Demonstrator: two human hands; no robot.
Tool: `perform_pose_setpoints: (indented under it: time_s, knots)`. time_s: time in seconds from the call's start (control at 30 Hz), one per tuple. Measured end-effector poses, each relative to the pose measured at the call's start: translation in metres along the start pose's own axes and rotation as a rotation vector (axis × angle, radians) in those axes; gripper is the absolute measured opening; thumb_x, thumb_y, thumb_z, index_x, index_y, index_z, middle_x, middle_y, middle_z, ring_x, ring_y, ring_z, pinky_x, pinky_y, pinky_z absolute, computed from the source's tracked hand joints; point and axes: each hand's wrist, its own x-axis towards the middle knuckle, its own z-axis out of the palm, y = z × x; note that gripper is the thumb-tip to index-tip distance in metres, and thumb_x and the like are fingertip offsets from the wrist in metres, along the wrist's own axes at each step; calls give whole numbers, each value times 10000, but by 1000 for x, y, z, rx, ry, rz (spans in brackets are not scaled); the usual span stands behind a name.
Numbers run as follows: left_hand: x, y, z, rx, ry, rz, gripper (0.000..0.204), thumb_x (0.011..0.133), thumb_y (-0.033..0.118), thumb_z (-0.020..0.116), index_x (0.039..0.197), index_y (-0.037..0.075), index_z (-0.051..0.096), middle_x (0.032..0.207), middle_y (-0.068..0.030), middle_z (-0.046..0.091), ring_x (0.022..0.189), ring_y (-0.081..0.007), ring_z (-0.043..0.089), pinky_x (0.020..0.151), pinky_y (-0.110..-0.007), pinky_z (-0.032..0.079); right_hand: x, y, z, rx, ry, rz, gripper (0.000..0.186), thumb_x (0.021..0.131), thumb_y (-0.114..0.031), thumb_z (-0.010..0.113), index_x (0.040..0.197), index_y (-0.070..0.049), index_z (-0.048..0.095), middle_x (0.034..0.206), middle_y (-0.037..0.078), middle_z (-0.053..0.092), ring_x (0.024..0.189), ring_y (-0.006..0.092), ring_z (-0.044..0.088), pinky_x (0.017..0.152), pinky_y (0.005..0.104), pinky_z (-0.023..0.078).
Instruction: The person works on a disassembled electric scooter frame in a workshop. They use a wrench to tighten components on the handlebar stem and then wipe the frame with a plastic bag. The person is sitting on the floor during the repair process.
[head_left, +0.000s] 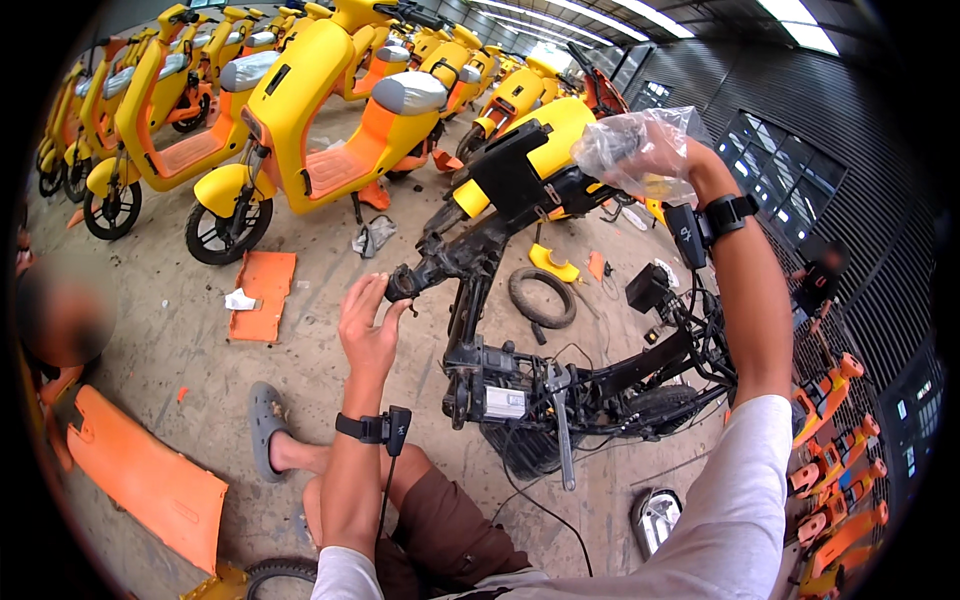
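Observation:
A stripped scooter frame, black and dirty, stands tilted in front of me. My left hand pinches the round end of its black metal tube, thumb below and fingers above. My right hand reaches high to the scooter's front end, inside or behind crumpled clear plastic film. Its fingers look curled, but what they grip is hidden by the film. A flat black panel sits between the hands. A steel wrench lies across the frame beside a silver box.
Rows of yellow-and-orange scooters fill the far left. A loose tyre, a yellow cover and orange panels lie on the floor. A large orange panel is at left, near another person. A black cable trails below the frame.

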Motion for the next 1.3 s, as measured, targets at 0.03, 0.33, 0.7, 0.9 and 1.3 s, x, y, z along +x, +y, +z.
perform_pose_setpoints:
  time_s: [0.03, 0.33, 0.7, 0.9, 1.3]
  knots:
    - [0, 0, 0, -5, -5, -2, 425, 633, 20, 800, 1037, -7, 670, 1020, -147, 672, 1031, -303, 604, 874, -370, 459, 1, 2, 1, 41, -25, -3, 576, 679, -324, 785, 1173, -75, 622, 995, 79, 676, 869, 189, 624, 825, 309, 474]
    - [0, 1, 1, -26, -6, -27, 427, 635, -8, 789, 1044, -10, 669, 1029, -149, 673, 1033, -306, 603, 873, -366, 470, 5, 15, 2, 88, -35, 42, 575, 740, -292, 728, 1256, -86, 583, 1087, 114, 662, 985, 232, 631, 919, 325, 469]
    - [1, 0, 0, -16, -13, 8, 420, 645, 6, 784, 1048, -14, 666, 1013, -145, 677, 1030, -312, 602, 877, -373, 464, 2, 0, -1, -10, -100, 51, 590, 724, -322, 740, 1233, -68, 585, 1091, 124, 663, 1021, 226, 622, 938, 332, 443]
    - [2, 0, 0, -8, -15, 11, 423, 639, 8, 786, 1046, -10, 668, 1009, -146, 676, 1023, -304, 604, 881, -370, 458, 19, 15, 10, 83, 108, 22, 546, 771, -408, 696, 1185, -64, 606, 1083, 136, 653, 979, 233, 611, 906, 341, 444]
    - [1, -1, -1, 9, -21, -13, 430, 651, 1, 790, 1066, 1, 674, 1048, -162, 664, 1001, -289, 620, 864, -352, 482, -46, 66, -8, 1239, 693, -470, 361, 945, -204, 441, 1226, 5, 528, 1167, 142, 592, 945, 227, 612, 839, 388, 509]
